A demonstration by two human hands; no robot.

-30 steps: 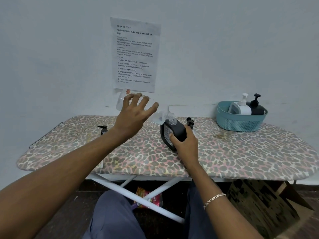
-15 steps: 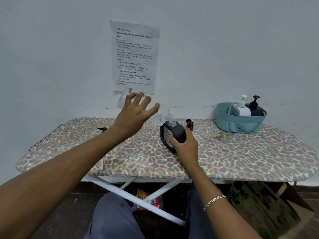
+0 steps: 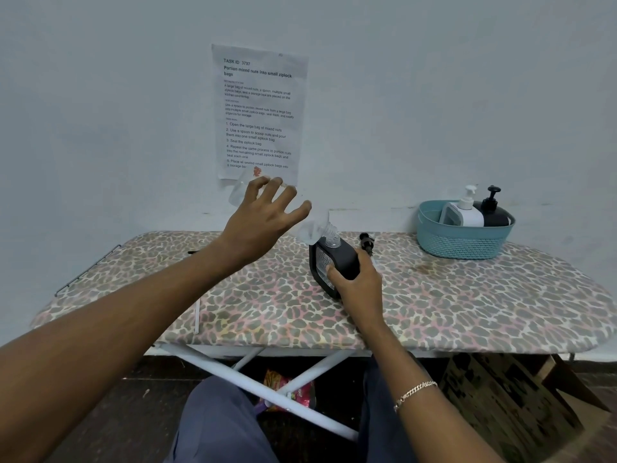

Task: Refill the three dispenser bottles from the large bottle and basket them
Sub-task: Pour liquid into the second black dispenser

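Nearest you, your right hand (image 3: 355, 282) is clamped around the black dispenser bottle (image 3: 334, 262), holding it upright on the leopard-print ironing board (image 3: 467, 305) with its neck open. Its black pump head (image 3: 366, 242) lies just behind, beside your fingers. Above and left of it, your left hand (image 3: 263, 222) is wrapped around the large clear bottle (image 3: 242, 192), tipped so its mouth sits at the dispenser's neck; the fingers are spread over the far side, and how firm that grip is cannot be told.

The risk here is spillage. The clear bottle is nearly invisible against the wall, so the level and flow are hard to judge, and the narrow neck could overflow onto the fabric. The padded board may also let the black bottle rock if your right hand loosens.

Farther right, the teal basket (image 3: 464, 243) already holds a white dispenser bottle (image 3: 464, 212) and another black one (image 3: 492, 213), so this looks like the last refill.
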